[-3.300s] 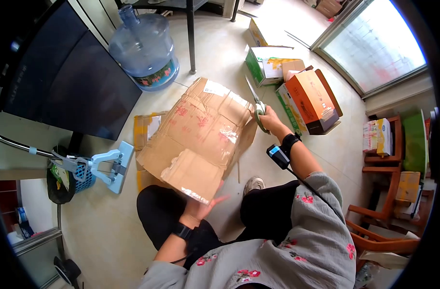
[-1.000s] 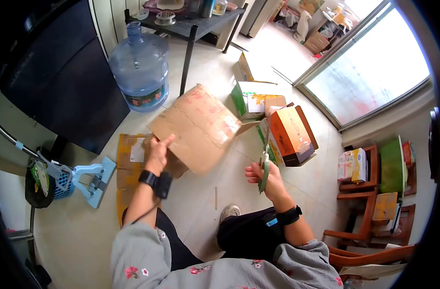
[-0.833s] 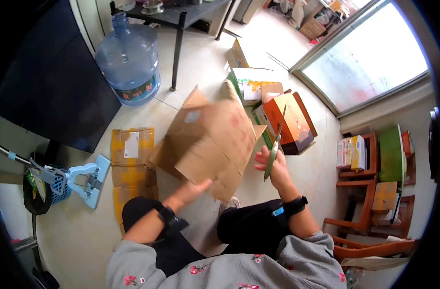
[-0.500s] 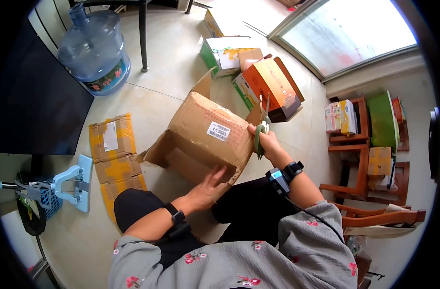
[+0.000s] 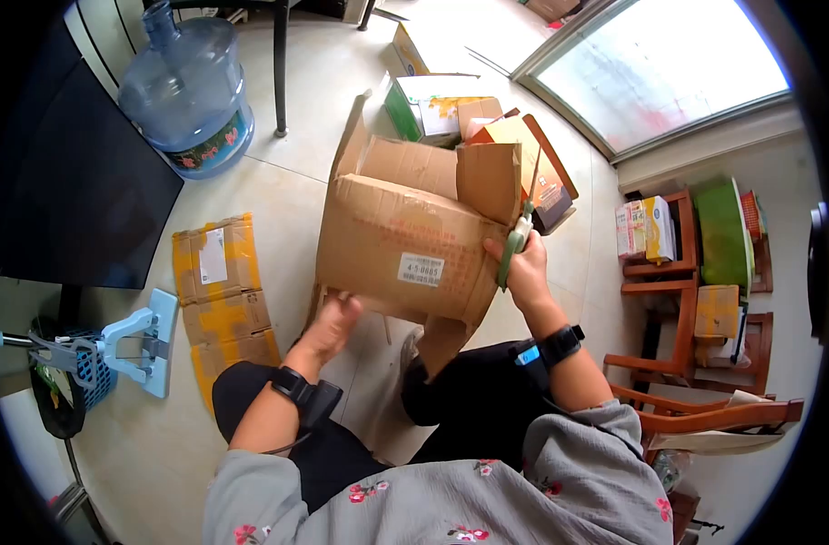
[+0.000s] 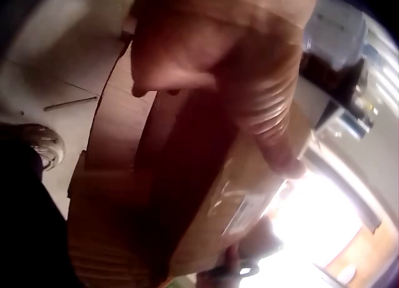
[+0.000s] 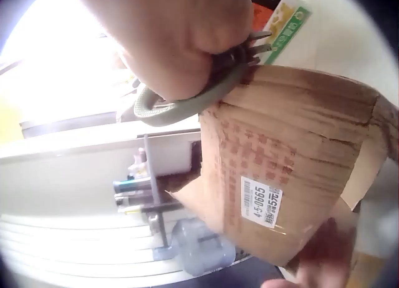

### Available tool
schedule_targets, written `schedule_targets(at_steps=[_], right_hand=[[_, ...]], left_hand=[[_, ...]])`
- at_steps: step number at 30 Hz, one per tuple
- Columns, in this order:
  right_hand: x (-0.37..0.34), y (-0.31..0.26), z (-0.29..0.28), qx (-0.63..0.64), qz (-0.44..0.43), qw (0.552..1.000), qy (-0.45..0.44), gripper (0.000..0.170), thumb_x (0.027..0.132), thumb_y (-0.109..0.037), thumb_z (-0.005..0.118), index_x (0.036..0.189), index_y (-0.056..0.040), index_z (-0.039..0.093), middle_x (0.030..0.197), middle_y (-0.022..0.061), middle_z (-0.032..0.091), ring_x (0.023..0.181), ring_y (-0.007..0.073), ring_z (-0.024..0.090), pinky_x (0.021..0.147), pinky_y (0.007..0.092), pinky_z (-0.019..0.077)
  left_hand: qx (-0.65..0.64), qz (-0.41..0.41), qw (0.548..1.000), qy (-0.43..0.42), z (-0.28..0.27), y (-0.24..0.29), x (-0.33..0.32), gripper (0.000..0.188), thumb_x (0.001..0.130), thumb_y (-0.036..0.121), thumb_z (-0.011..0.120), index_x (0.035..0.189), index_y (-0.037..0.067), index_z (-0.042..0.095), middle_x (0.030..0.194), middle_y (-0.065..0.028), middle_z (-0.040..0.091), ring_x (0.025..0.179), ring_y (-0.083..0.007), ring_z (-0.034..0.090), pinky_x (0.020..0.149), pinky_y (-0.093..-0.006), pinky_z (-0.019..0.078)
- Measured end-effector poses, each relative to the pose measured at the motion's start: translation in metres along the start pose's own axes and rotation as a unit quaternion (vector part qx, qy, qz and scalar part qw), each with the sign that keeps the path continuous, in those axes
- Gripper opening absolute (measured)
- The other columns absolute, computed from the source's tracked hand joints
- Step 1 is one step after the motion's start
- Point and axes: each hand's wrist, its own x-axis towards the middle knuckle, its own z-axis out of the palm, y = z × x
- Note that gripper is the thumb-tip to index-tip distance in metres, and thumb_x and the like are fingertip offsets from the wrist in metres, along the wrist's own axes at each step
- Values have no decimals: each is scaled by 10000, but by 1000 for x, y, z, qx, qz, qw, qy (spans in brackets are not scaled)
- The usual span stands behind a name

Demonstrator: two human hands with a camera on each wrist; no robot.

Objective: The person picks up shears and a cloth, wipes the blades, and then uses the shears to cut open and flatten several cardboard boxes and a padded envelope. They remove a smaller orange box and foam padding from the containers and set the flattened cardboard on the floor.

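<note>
A brown cardboard box (image 5: 387, 241) with open flaps is held up in front of the knees. Its labelled side, bearing a white sticker (image 5: 421, 269), faces up in the head view. My left hand (image 5: 331, 327) grips the lower left edge; the left wrist view shows its thumb along the outer wall (image 6: 249, 194). At the box's right end, my right hand (image 5: 527, 272) holds green-handled scissors (image 5: 516, 243), blades pointing away, and its thumb lies against the cardboard. In the right wrist view the scissors' handle loop (image 7: 187, 110) hangs around the fingers.
A flattened, yellow-taped cardboard piece (image 5: 222, 304) lies left on the floor. Beyond the box stand an orange carton (image 5: 546, 168), a green-white carton (image 5: 423, 104) and a water jug (image 5: 192, 91). A blue mop head (image 5: 151, 345) is left; wooden chairs (image 5: 660, 363) stand right.
The box has been turned over, and its sticker side came into view. My left hand shifted from the near right opening to the lower left edge. The right hand kept the scissors.
</note>
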Motion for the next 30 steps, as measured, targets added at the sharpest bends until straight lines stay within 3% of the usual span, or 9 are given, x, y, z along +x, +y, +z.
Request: schedule_targets(at_steps=[2, 10, 17, 20, 23, 25, 28, 29, 30], right_hand=[[-13, -22, 3, 7, -41, 999, -12, 459, 713, -140, 783, 1030, 2, 483, 923, 74, 579, 806, 140, 543, 688, 294, 473], [-22, -34, 6, 120, -85, 989, 28, 365, 765, -71, 740, 990, -55, 453, 897, 13, 540, 806, 95, 505, 719, 254, 449], [-28, -38, 12, 45, -159, 985, 52, 331, 778, -50, 734, 916, -107, 438, 799, -49, 447, 713, 47, 423, 643, 194, 382], [-28, -38, 10, -7, -166, 984, 58, 345, 769, -71, 737, 961, -65, 450, 825, -27, 460, 749, 72, 443, 677, 222, 409], [-31, -37, 9, -25, -176, 982, 65, 337, 763, -64, 740, 928, -76, 447, 808, -30, 458, 723, 66, 436, 649, 216, 400], [-37, -39, 15, -15, -185, 982, 47, 330, 762, -55, 740, 902, -89, 443, 791, -37, 452, 699, 59, 428, 626, 209, 390], [-46, -38, 20, -29, -205, 978, 18, 324, 765, -53, 737, 918, -68, 451, 803, -21, 488, 715, 74, 457, 654, 223, 415], [-52, -42, 19, -43, -215, 976, 11, 326, 763, -53, 737, 921, -64, 452, 808, -14, 501, 719, 77, 466, 660, 227, 422], [-57, -46, 20, -55, -228, 972, 5, 328, 762, -54, 738, 924, -60, 453, 814, -6, 515, 723, 80, 476, 665, 230, 428]], left_hand=[[-69, 77, 993, 51, 1, 26, 1, 835, 719, 446, 791, 1328, 32, 397, 1330, -36, 453, 1215, -164, 411, 1024, -320, 327], [370, 201, 886, 195, -1, 52, -15, 491, 790, 268, 729, 1140, -39, 571, 1116, -173, 622, 1057, -200, 568, 921, -329, 423], [294, -105, 943, 116, -4, 27, -11, 534, 909, 437, 542, 1016, -77, 640, 902, -211, 680, 864, -292, 654, 771, -368, 494], [642, -88, 756, 92, 18, 63, -33, 510, 896, 453, 547, 997, -36, 653, 857, -251, 661, 852, -384, 641, 754, -408, 502], [689, -110, 704, 131, 69, 141, -70, 460, 874, 440, 576, 924, -10, 660, 832, -262, 639, 878, -420, 612, 754, -431, 502], [591, 89, 789, 146, 86, 172, -77, 448, 859, 432, 598, 965, -2, 638, 930, -229, 647, 903, -378, 622, 751, -419, 511], [695, 368, 601, 146, 92, 209, -28, 517, 861, 440, 599, 1140, 6, 570, 1120, -237, 587, 993, -349, 593, 835, -417, 472], [768, 390, 482, 160, 81, 209, 2, 601, 845, 484, 604, 1200, 4, 538, 1191, -234, 562, 1062, -355, 567, 889, -419, 451], [792, 232, 551, 121, 77, 216, 17, 666, 814, 531, 613, 1206, -3, 541, 1190, -240, 566, 1099, -364, 547, 925, -412, 431]])
